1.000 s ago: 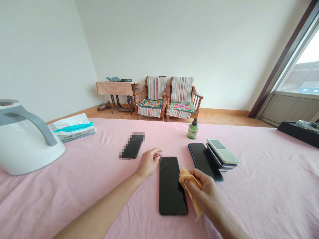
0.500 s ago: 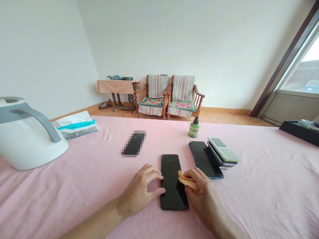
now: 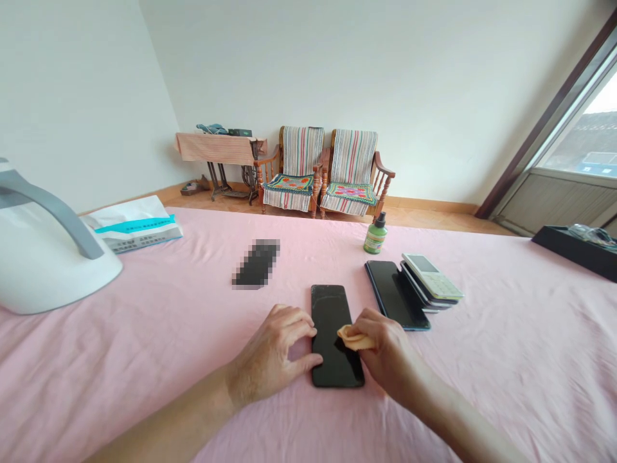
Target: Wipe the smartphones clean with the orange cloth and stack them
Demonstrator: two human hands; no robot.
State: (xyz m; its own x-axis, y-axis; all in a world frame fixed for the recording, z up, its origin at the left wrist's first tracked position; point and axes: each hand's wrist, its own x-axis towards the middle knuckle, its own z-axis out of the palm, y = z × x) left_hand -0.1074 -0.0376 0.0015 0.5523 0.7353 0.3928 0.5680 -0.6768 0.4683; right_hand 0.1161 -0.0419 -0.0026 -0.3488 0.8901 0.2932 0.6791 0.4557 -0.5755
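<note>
- Worked at a tabletop point(image 3: 144, 334) sheeted in creased pink, white walls around, two striped wooden chairs point(image 3: 322, 183) far behind the black phone point(image 3: 332, 308).
- Lost most of a smooth white appliance point(image 3: 43, 270), far left of the phone, to the frame edge.
- Steadied the glossy, flat phone on the tabletop with the left hand point(image 3: 274, 357), grip apart, fingertips at its left edge.
- Pressed a crumpled orange cloth point(image 3: 351, 335) onto its screen, right hand point(image 3: 385, 354) grip clamped on it.

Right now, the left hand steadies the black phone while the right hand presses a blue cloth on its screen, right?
Not quite: the cloth is orange, not blue, as the head view shows. The left hand does steady the phone while the right hand presses the cloth on its screen.
</note>
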